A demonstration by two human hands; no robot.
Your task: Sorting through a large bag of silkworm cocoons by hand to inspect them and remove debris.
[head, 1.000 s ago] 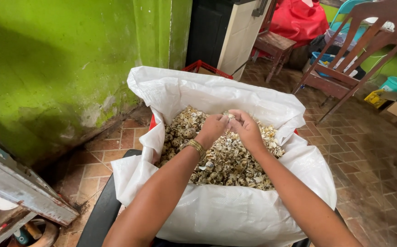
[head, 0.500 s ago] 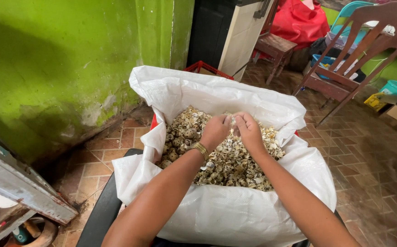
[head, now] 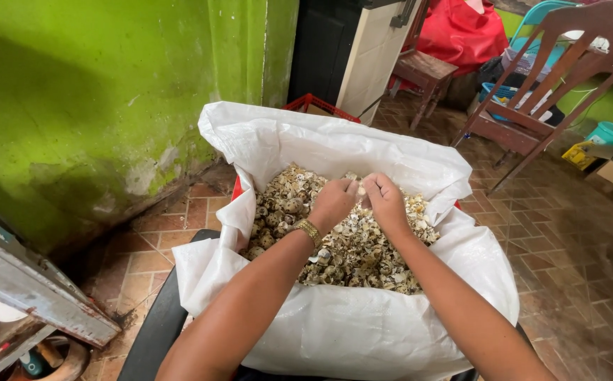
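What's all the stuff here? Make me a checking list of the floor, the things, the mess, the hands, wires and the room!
Surface: brick-tile floor, worn and dusty.
Job's things: white woven sack, open, full of small speckled shells; it seems to line a red crate.
Clutter: grey metal frame at lower left.
Hands: left hand and right hand together over the shells, pinching a small piece; gold watch on left wrist.
Cables: nothing seen.
Surroundings: peeling green wall, wooden chair, red bag, teal bucket.
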